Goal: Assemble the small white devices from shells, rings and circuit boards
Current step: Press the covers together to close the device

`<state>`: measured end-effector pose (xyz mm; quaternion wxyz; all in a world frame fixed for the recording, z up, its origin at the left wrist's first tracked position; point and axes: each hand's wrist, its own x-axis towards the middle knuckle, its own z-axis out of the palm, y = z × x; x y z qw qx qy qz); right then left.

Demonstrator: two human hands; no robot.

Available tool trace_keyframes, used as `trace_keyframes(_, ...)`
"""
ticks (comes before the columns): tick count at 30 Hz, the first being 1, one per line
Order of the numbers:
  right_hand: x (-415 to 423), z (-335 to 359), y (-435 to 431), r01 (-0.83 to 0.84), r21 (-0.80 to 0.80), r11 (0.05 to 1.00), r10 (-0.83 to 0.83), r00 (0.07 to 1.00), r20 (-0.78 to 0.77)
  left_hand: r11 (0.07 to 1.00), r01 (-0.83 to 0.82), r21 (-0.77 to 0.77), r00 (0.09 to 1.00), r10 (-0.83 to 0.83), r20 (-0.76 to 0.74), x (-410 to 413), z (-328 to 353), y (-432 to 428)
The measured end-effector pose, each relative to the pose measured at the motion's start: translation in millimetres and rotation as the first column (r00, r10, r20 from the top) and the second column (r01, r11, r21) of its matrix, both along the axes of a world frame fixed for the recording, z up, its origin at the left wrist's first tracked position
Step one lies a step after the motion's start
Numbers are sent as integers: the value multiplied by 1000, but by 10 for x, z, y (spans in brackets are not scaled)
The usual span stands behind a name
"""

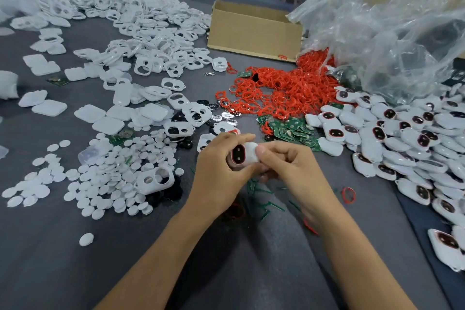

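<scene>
We hold one white device (242, 155) between both hands above the grey table (75, 259): the left hand (219, 171) curls round its dark-windowed, red-rimmed end, and the right hand (289, 166) pinches its plain white end, the thumb on top. Our fingers hide the underside of the device. Just below the hands lie green offcuts (261, 199); a loose red ring (349, 194) lies to the right of the right hand. To the left of the left hand, white discs (108, 176) spread out around an empty shell (154, 180) with two openings. Just beyond the right hand lies a stack of green circuit boards (292, 128). Farther right, finished devices (402, 138) form a pile. Beyond the boards is a heap of red rings (284, 88), partly covered by a clear plastic bag (390, 20). Farthest out, a large heap of white shells (141, 20) lies beyond the left hand, and a cardboard box (254, 30) stands beside it.
</scene>
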<state>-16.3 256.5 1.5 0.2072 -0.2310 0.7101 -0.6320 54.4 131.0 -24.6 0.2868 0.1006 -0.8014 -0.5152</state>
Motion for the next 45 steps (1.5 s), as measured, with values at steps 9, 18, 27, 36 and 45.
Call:
trace_keyframes(9,5,-65,0,29,-212,977,18,976,217,914,136,381,989,-105,-101,-19,-7,-65)
trace_keyframes(18,15,-103,-12,-95,-167,981,127,973,194,874,217,434,975,-218,-46,-28,-31,-75)
trace_keyframes(27,49,-118,-29,30,-172,985,14,968,250,880,251,403,963,-268,-14,-38,-50,-55)
trace_keyframes(36,77,-131,-73,-7,-212,977,64,962,266,840,281,465,957,-281,-71,-33,-51,-24)
trace_keyframes(45,57,-65,-21,-105,-293,950,222,887,405,649,408,643,895,-424,-140,-12,-30,-40)
